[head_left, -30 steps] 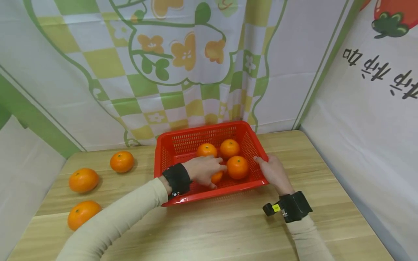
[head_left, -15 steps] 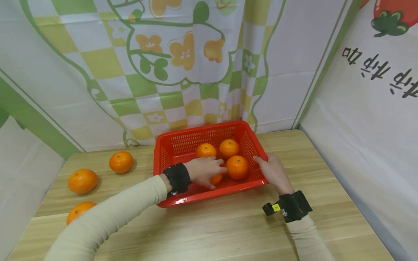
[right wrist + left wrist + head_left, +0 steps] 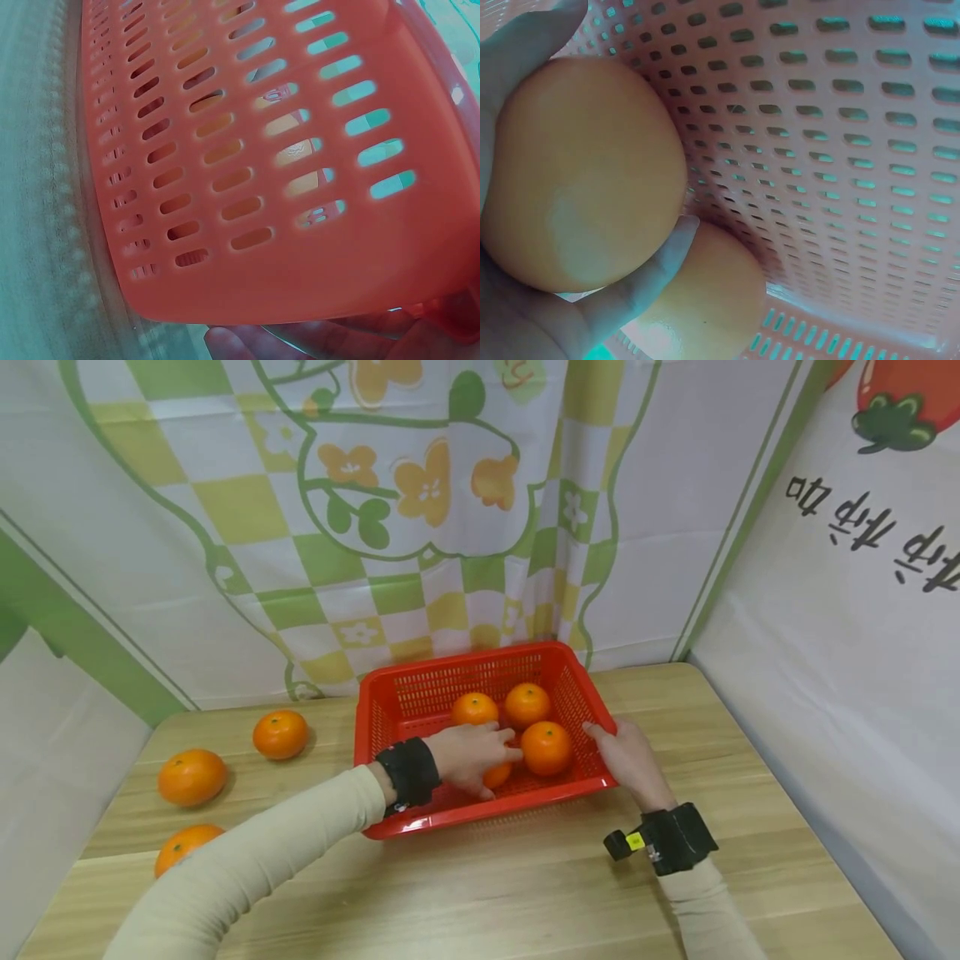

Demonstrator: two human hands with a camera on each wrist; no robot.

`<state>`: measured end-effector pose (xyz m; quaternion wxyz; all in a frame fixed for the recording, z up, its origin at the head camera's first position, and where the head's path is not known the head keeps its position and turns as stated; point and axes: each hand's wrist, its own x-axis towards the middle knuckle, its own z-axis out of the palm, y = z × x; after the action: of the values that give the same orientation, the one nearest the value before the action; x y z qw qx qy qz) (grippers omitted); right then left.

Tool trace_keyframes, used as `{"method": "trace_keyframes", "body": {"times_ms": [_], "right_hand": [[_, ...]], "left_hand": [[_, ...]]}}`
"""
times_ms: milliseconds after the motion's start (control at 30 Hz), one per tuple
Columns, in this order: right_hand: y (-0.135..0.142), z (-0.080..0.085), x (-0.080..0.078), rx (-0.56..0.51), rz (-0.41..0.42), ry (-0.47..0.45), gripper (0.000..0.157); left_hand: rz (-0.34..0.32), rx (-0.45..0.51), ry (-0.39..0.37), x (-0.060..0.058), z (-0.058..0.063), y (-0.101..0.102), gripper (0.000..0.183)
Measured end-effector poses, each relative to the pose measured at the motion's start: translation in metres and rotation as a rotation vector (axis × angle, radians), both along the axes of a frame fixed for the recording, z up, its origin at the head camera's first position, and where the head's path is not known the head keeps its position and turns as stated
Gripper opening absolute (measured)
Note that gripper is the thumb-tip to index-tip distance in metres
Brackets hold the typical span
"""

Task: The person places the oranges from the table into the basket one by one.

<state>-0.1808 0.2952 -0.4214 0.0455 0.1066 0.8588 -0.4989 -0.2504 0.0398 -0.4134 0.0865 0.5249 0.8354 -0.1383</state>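
My left hand (image 3: 468, 756) reaches into the red plastic basket (image 3: 465, 816) and holds an orange (image 3: 498, 775). The left wrist view shows thumb and fingers curved around this orange (image 3: 592, 172), with a second orange (image 3: 712, 292) just beyond a fingertip. In the head view three more oranges sit in the basket: one at the back (image 3: 474, 708), one at the back right (image 3: 527, 705) and one in front of it (image 3: 547, 747). My right hand (image 3: 628, 760) grips the basket's right rim; its fingers (image 3: 300, 341) show beside the perforated wall (image 3: 360, 262) in the right wrist view.
On the wooden table (image 3: 480, 902), left of the basket, lie three loose oranges: one farther back (image 3: 281, 734), one at the left (image 3: 192, 777), and one (image 3: 183, 846) partly behind my left sleeve. A patterned curtain (image 3: 420, 602) hangs close behind the basket.
Hardly anything moves: my left forearm shifts slightly to the left, covering more of the nearest loose orange. Both hands keep their places at the basket.
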Motion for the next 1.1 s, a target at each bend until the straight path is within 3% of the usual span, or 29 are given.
{"method": "trace_keyframes", "body": {"times_ms": [467,1100], "right_hand": [[0.000,0.000,-0.001,0.000,-0.007,-0.002,0.048],[0.000,-0.001,0.001,-0.023,-0.011,-0.010,0.047]], "left_hand": [[-0.018,0.011,0.028,0.000,0.004,0.000,0.080],[-0.009,0.057,-0.017,0.005,0.012,-0.003,0.079]]}}
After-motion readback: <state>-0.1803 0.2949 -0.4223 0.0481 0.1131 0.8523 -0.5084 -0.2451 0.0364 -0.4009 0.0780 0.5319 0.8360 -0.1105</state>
